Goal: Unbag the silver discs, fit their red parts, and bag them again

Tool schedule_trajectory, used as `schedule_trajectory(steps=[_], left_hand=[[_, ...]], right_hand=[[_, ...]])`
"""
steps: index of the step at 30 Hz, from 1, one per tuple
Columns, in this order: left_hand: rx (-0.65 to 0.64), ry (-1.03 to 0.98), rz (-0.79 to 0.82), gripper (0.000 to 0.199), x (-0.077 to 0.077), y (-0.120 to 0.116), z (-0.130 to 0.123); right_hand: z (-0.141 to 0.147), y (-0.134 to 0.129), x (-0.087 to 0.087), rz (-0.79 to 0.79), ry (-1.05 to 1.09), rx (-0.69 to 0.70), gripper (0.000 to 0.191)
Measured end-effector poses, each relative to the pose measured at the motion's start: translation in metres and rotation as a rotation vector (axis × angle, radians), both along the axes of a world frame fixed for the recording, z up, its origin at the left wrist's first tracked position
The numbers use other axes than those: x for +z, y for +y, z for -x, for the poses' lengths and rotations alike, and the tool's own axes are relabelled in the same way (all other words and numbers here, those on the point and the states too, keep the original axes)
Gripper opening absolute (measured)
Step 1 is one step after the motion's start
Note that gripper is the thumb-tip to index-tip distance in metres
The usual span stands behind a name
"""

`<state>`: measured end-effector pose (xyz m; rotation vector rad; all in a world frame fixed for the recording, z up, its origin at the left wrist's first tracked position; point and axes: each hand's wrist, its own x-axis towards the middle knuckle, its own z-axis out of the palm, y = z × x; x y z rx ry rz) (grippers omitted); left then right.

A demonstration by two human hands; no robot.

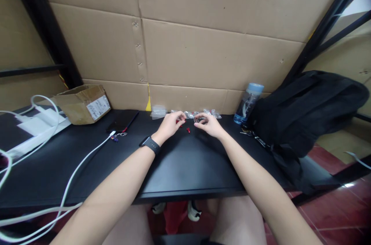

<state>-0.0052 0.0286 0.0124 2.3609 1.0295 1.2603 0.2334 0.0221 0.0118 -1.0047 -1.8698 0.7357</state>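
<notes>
Near the back of the black table, my left hand [172, 123] is curled over small red pieces [179, 123], its fingers bent; whether it grips one is too small to tell. My right hand [209, 125] is closed in a pinch on a small clear item, possibly a plastic bag. Between the two hands a little red piece [188, 130] lies on the table. Just behind them, small clear bags [191, 114] are lined up along the cardboard wall, some with red bits inside. A stack of clear plastic bags [158, 111] sits behind my left hand.
On the left are a cardboard box [84, 104], a dark phone [122, 120] with a white cable [84, 160], and a white power strip [43, 131]. A water bottle [248, 104] and a black backpack [307, 109] stand on the right. Cardboard [188, 51] walls the back.
</notes>
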Motion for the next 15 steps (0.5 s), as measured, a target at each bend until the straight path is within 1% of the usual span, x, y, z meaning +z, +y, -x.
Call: schedule_trajectory(steps=[4, 8, 11, 15], left_hand=[[-0.032, -0.083, 0.088, 0.008, 0.000, -0.004, -0.005], [-0.013, -0.126, 0.093, 0.009, 0.004, -0.010, -0.008], [0.006, -0.117, 0.037, 0.008, 0.010, -0.015, -0.009], [0.042, -0.038, -0.071, 0.010, 0.016, -0.022, -0.013]], right_hand=[[0.005, -0.002, 0.000, 0.038, 0.097, 0.042, 0.040], [0.015, -0.007, 0.000, 0.078, 0.196, 0.083, 0.047], [0.024, -0.012, 0.002, 0.057, 0.257, 0.109, 0.050], [0.033, -0.017, 0.004, -0.015, 0.278, 0.119, 0.049]])
